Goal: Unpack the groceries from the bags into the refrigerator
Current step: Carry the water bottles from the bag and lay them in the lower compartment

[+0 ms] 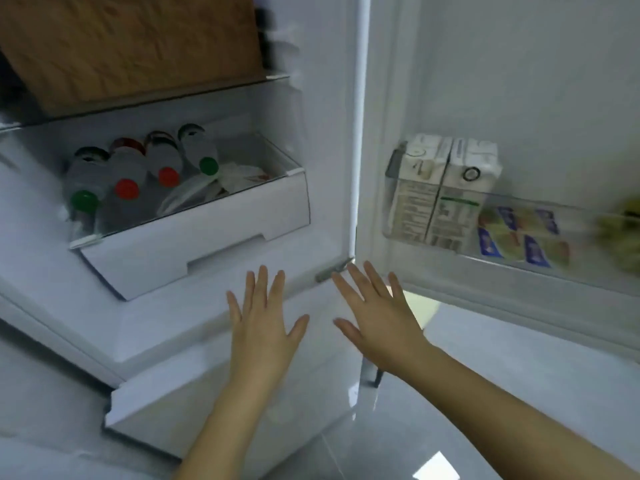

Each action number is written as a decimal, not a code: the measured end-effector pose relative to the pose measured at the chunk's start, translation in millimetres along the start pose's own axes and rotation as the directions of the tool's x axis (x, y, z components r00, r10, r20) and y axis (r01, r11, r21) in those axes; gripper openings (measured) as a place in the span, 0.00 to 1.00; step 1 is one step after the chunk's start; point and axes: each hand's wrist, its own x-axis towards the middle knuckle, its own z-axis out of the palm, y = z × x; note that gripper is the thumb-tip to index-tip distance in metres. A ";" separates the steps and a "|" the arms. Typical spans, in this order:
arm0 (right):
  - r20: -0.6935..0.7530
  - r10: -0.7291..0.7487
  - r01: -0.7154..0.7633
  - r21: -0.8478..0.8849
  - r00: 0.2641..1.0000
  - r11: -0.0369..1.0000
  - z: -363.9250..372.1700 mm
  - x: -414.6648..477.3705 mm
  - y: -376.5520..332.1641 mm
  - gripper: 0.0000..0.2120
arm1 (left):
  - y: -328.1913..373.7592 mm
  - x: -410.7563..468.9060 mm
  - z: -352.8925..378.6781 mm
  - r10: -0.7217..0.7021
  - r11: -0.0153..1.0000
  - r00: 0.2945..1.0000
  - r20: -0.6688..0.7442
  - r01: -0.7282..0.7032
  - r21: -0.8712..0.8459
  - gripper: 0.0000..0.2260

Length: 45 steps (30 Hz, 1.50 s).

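The refrigerator stands open in front of me. Its white bottom drawer (194, 237) holds several bottles (128, 181) with red and green caps and some white packets (214, 185). My left hand (263, 327) and my right hand (377, 320) are both held flat with fingers spread, below the drawer and in front of the lower white compartment front (194, 403). Neither hand holds anything. The open door (519, 81) on the right carries a shelf (519, 271) with two white cartons (443, 188) and small blue and yellow packs (519, 237).
A brown board-like item (131, 46) lies on the glass shelf above the drawer. A blurred yellow-green item (623, 230) sits at the right end of the door shelf. Grey glossy floor (485, 393) shows under the door.
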 end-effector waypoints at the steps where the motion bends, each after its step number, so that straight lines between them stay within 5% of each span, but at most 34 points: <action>1: 0.004 0.043 -0.043 0.008 0.999 0.999 2.4 -22.4 8.9 0.31 | 15.5 -11.3 4.2 0.001 1.000 0.999 0.049 0.001 -0.026 0.33; 7: 0.001 0.332 -0.332 -0.008 0.943 0.943 1.9 -156.2 67.6 0.31 | 115.7 -72.6 24.3 0.124 0.983 0.975 0.183 -0.096 -0.156 0.33; 18: 0.009 0.737 -0.736 0.038 0.676 0.676 -3.2 -350.4 130.1 0.31 | 276.8 -149.9 41.7 0.539 0.838 0.794 0.282 -0.470 -0.277 0.33; 28: 0.019 0.964 -0.961 0.090 0.265 0.262 -4.1 -521.8 182.0 0.32 | 451.5 -230.0 78.5 0.849 0.527 0.431 0.306 -0.737 -0.423 0.33; 35: 0.071 0.997 -0.997 0.070 0.011 0.006 -2.4 -636.9 229.6 0.31 | 576.6 -302.5 116.9 0.916 0.346 0.158 0.368 -0.774 -0.530 0.33; 45: 0.078 0.946 -0.945 0.068 -0.313 -0.319 -11.1 -773.4 252.7 0.31 | 725.5 -407.4 122.5 0.946 0.005 -0.209 0.248 -0.755 -0.656 0.33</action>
